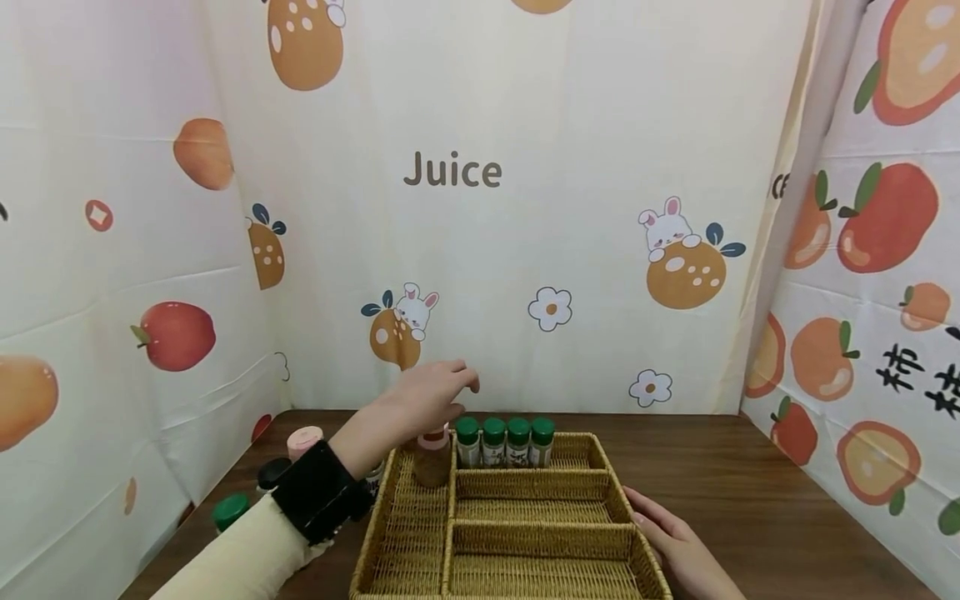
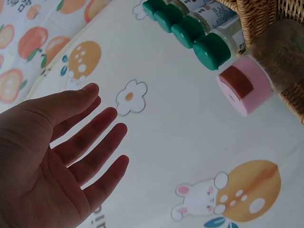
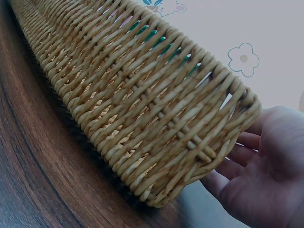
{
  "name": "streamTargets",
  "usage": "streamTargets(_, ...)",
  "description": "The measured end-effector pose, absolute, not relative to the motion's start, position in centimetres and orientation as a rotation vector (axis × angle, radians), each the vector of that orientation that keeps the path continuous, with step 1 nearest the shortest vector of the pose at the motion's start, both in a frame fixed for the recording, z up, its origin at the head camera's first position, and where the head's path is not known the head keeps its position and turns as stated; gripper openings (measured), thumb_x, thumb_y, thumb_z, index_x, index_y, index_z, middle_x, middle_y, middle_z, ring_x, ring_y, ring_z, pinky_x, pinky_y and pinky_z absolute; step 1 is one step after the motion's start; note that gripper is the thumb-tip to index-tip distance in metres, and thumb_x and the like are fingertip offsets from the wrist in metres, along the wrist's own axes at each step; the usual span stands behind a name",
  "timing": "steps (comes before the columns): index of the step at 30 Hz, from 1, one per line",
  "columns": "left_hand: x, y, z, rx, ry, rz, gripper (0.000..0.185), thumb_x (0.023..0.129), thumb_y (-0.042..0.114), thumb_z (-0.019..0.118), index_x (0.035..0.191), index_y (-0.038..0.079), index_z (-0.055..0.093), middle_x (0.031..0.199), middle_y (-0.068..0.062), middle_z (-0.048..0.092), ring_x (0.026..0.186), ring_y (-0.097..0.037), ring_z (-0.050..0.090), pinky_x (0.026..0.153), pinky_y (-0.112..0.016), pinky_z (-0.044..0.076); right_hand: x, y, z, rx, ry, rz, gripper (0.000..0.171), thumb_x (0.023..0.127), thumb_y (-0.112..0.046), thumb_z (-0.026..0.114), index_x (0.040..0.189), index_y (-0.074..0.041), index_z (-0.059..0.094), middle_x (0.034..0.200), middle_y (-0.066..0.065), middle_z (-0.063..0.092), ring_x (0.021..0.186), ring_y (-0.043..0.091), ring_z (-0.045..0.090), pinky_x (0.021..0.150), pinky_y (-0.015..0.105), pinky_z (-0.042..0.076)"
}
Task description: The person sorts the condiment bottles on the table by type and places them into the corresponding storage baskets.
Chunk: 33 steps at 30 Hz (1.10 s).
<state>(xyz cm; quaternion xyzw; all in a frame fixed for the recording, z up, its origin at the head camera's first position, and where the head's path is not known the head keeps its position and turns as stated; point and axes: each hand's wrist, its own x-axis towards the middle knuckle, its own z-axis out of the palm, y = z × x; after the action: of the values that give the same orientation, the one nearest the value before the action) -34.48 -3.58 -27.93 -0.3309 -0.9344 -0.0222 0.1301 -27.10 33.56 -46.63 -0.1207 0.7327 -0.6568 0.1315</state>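
- Our left hand (image 1: pixel 431 393) hovers just above the pink-capped bottle (image 1: pixel 432 457) in the wicker tray (image 1: pixel 525 483), fingers (image 2: pixel 102 126) relaxed, empty.
- Our right hand (image 1: pixel 675 537) rests against the tray's right wall, fingers straight.

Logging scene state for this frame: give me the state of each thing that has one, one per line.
left hand: open, fingers spread, above the pink-capped bottle, holding nothing
right hand: open, against the basket's right side
pink-capped bottle: upright, capped, in the basket's left compartment
four green-capped bottles: upright, capped, in a row in the back compartment
wicker basket: flat on the table, two front compartments empty
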Motion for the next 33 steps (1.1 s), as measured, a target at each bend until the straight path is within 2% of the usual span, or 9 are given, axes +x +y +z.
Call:
streamTargets(6, -32.8, -6.0, -28.1, -0.947, -2.656, -0.180, 0.023, 0.090, 0.017, 0.075, 0.111, 0.017, 0.065, 0.112, -0.001, 0.065, 0.087, -0.015, 0.062, 0.072, -0.029, 0.051, -27.1, 33.7, -46.6, -0.385, 2.066, -1.929, 0.067, 0.110, -0.029, 0.036, 0.156, 0.007, 0.003, 0.151, 0.000, 0.045, 0.114, 0.002, 0.061, 0.094, 0.035, 0.055)
streamTargets(13, -31.1, -9.4, -27.5, -0.862, -2.655, -0.259, 0.021, 0.095, 0.025, 0.069, 0.115, 0.021, 0.064, 0.120, 0.001, 0.063, 0.084, -0.009, 0.060, 0.073, -0.028, 0.051, -27.0, 33.6, -46.5, -0.333, 2.122, -1.903, 0.067, 0.110, -0.029, 0.036, 0.156, 0.006, 0.003, 0.155, 0.012, 0.040, 0.113, 0.002, 0.062, 0.092, 0.035, 0.055)
streamTargets(15, -30.5, -10.5, -27.2, -0.839, -2.668, -0.265, 0.021, 0.096, 0.026, 0.068, 0.116, 0.021, 0.064, 0.122, 0.000, 0.063, 0.082, -0.009, 0.060, 0.071, -0.028, 0.051, -27.0, 33.6, -46.4, -0.336, 2.135, -1.894, 0.066, 0.110, -0.029, 0.036, 0.156, 0.006, 0.003, 0.156, 0.012, 0.039, 0.113, 0.002, 0.062, 0.092, 0.035, 0.055)
streamTargets(21, -29.3, -14.0, -27.3, -0.787, -2.672, -0.213, 0.020, 0.094, 0.025, 0.070, 0.112, 0.021, 0.065, 0.113, 0.001, 0.067, 0.086, -0.011, 0.063, 0.073, -0.033, 0.053, -27.0, 33.7, -46.2, -0.328, 2.150, -1.874, 0.065, 0.111, -0.029, 0.033, 0.157, 0.004, 0.003, 0.159, 0.015, 0.033, 0.113, 0.000, 0.061, 0.092, 0.033, 0.055)
streamTargets(24, -29.0, -15.9, -28.2, -0.756, -2.703, -0.195, 0.019, 0.091, 0.026, 0.073, 0.109, 0.021, 0.067, 0.108, 0.003, 0.068, 0.086, -0.011, 0.064, 0.074, -0.035, 0.055, -26.9, 33.9, -46.2, -0.331, 2.107, -1.894, 0.065, 0.110, -0.029, 0.034, 0.157, 0.003, 0.003, 0.154, 0.001, 0.042, 0.114, 0.001, 0.061, 0.093, 0.035, 0.055)
streamTargets(25, -28.9, -16.4, -28.5, -0.745, -2.724, -0.198, 0.018, 0.091, 0.025, 0.073, 0.108, 0.021, 0.067, 0.107, 0.004, 0.068, 0.085, -0.011, 0.064, 0.073, -0.035, 0.055, -26.9, 33.9, -46.2, -0.330, 2.087, -1.902, 0.065, 0.110, -0.029, 0.034, 0.158, 0.003, 0.003, 0.149, -0.007, 0.045, 0.114, 0.001, 0.061, 0.093, 0.035, 0.054)
streamTargets(28, -28.8, -17.9, -29.6, -0.725, -2.788, -0.231, 0.017, 0.090, 0.023, 0.074, 0.105, 0.022, 0.067, 0.104, 0.005, 0.069, 0.086, -0.012, 0.065, 0.071, -0.033, 0.055, -27.0, 34.0, -46.2, -0.345, 2.071, -1.908, 0.065, 0.111, -0.029, 0.034, 0.157, 0.003, 0.002, 0.142, -0.017, 0.048, 0.114, 0.001, 0.061, 0.093, 0.035, 0.055)
streamTargets(31, -29.0, -19.0, -31.0, -0.734, -2.851, -0.259, 0.019, 0.088, 0.021, 0.076, 0.104, 0.022, 0.066, 0.103, 0.006, 0.068, 0.089, -0.014, 0.067, 0.070, -0.031, 0.055, -27.0, 33.9, -46.3, -0.344, 2.098, -1.894, 0.065, 0.111, -0.028, 0.034, 0.157, 0.005, 0.002, 0.147, -0.009, 0.046, 0.114, 0.001, 0.062, 0.092, 0.034, 0.055)
streamTargets(33, -29.2, -19.8, -32.1, -0.726, -2.912, -0.274, 0.023, 0.086, 0.021, 0.078, 0.104, 0.022, 0.064, 0.104, 0.007, 0.067, 0.090, -0.014, 0.067, 0.069, -0.029, 0.053, -27.0, 33.7, -46.4, -0.339, 2.116, -1.880, 0.065, 0.111, -0.028, 0.034, 0.156, 0.006, 0.002, 0.153, 0.002, 0.042, 0.113, 0.002, 0.062, 0.092, 0.035, 0.055)
